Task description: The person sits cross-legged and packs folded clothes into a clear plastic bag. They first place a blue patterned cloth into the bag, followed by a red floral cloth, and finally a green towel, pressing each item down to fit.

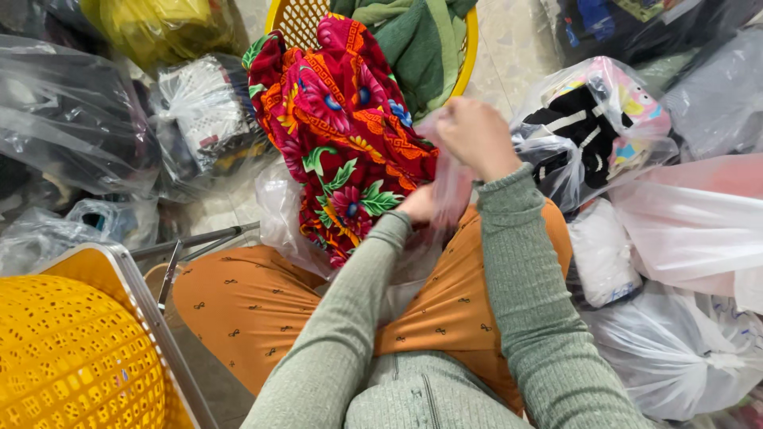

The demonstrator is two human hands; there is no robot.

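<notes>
A red cloth with a bright flower print (342, 127) hangs over the rim of a yellow basket (292, 20) in front of me. My right hand (477, 137) is raised beside the cloth with its fingers closed on a thin clear plastic bag (451, 191). My left hand (420, 204) sits lower, pinching the same bag near its bottom. More of that plastic lies crumpled over my orange-trousered knees (262, 306). Both arms wear green ribbed sleeves.
Green garments (413, 40) fill the basket. Tied clear bags of clothing crowd the left (203, 111) and right (596, 119). A pink-white bag (699, 222) lies far right. Another yellow basket (71, 357) on a metal stand sits at lower left.
</notes>
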